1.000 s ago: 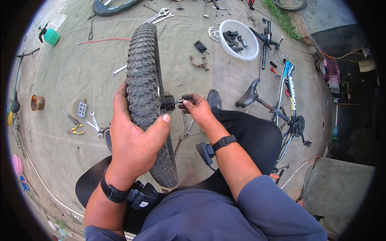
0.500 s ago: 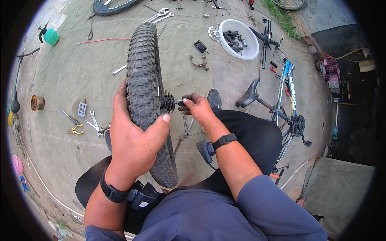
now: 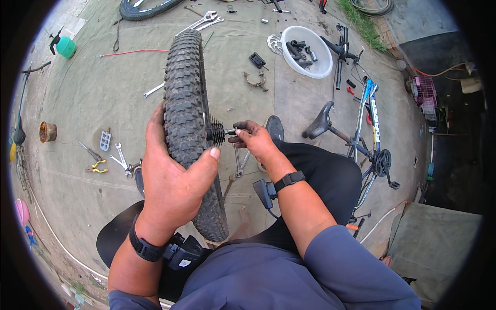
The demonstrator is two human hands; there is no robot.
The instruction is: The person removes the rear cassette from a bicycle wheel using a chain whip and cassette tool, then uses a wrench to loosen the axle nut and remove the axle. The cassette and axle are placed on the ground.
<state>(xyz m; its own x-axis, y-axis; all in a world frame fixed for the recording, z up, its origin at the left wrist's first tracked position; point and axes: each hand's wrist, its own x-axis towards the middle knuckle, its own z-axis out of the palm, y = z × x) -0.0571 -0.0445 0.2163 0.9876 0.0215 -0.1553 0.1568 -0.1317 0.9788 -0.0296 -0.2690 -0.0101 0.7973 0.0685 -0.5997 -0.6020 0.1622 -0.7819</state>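
An upright bicycle wheel with a knobby black tire [image 3: 183, 93] stands between my knees. My left hand [image 3: 173, 175] is wrapped round the tire, thumb on its tread. A black cassette of sprockets [image 3: 216, 132] faces right from the hub, with a thin axle [image 3: 229, 132] sticking out. My right hand [image 3: 253, 139] is closed at the axle's end, thumb and forefinger pinching a small metal fitting there, with blackened fingertips. Beyond and below this hand, a spanner [image 3: 242, 163] lies on the ground, partly hidden.
A blue-and-white bicycle frame [image 3: 377, 124] with saddle [image 3: 320, 120] lies right. A white tub of parts [image 3: 328, 57], disc rotor [image 3: 274, 41] and handlebar [image 3: 341, 67] lie ahead. Pliers [image 3: 95, 168], spanners [image 3: 122, 155], a pedal [image 3: 105, 139], a rusty can [image 3: 48, 135] and green sprayer [image 3: 65, 48] lie left.
My right thumb and fingertips have shifted slightly on the fitting at the axle's end. My left hand and the wheel stay nearly still.
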